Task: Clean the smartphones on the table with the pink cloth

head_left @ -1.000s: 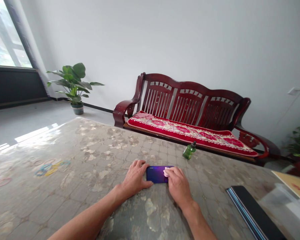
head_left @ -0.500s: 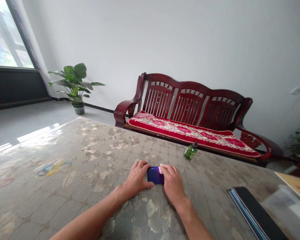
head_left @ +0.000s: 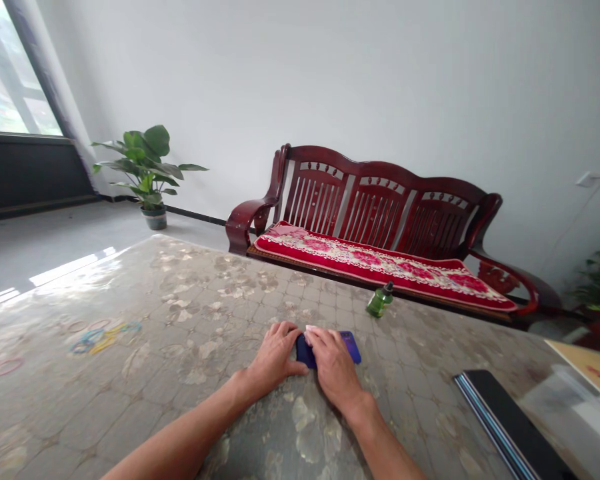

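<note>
A blue-purple phone (head_left: 351, 347) lies flat on the table, its back and camera corner facing up. My left hand (head_left: 274, 355) grips its left end, thumb on the near edge and fingers on the far one. Over the phone's middle lies my right hand (head_left: 334, 365), fingers closed on a small pale wad of tissue (head_left: 309, 336) pressed to the back. Most of the wad is hidden under the fingers. Beyond the hands, a green bottle (head_left: 379, 301) with a black top stands on the table.
Colourful rubber bands (head_left: 100, 339) lie at the left on the patterned tablecloth (head_left: 190, 393). A dark stack of folders or similar flat items (head_left: 510, 420) and a yellowish sheet (head_left: 587, 365) are at the right. Past the table stand a red wooden bench (head_left: 375, 207) and a potted plant (head_left: 153, 173).
My right hand has slid left across the phone with the tissue, uncovering the phone's right end. My left hand keeps its hold. The view has shifted slightly.
</note>
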The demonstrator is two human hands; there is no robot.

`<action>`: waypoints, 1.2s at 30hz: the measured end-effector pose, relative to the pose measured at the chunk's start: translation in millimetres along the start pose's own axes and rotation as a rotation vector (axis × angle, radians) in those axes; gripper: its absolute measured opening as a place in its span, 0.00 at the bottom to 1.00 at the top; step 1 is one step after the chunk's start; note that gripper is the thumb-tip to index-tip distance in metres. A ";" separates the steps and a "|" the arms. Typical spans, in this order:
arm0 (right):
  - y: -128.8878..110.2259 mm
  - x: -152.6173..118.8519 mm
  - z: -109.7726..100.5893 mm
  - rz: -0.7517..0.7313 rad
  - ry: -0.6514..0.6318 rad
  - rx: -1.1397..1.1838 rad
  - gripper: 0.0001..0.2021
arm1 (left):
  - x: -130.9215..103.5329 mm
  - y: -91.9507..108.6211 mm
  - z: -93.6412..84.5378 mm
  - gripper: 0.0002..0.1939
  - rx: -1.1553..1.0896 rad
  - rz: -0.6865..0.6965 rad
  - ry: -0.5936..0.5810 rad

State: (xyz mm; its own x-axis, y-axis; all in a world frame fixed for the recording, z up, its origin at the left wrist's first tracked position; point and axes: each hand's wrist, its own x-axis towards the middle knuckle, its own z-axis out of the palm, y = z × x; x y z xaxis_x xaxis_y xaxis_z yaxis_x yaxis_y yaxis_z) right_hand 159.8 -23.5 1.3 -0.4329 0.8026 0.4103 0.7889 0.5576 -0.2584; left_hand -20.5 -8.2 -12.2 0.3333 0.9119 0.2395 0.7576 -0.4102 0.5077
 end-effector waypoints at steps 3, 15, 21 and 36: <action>-7.6 -0.2 -1.9 -0.083 -0.020 0.062 0.20 | 0.3 0.6 -0.1 0.28 0.011 0.010 -0.006; 1.3 -23.7 -19.2 -0.005 0.042 -0.023 0.10 | -2.5 8.7 -8.4 0.28 0.042 0.003 -0.040; 15.4 -29.1 -23.5 0.128 0.121 -0.119 0.11 | -3.5 10.5 -10.8 0.28 0.033 -0.005 -0.038; 20.3 -29.0 -27.8 0.067 0.099 -0.132 0.08 | -4.1 9.0 -9.2 0.27 0.038 0.006 -0.034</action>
State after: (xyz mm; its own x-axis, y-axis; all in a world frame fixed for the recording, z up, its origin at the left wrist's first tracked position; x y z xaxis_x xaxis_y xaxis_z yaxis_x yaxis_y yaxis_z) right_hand 200.5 -41.4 8.4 -0.3380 0.8087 0.4815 0.8676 0.4660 -0.1735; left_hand -20.1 -15.7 -1.0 0.3559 0.9097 0.2138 0.7762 -0.4152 0.4746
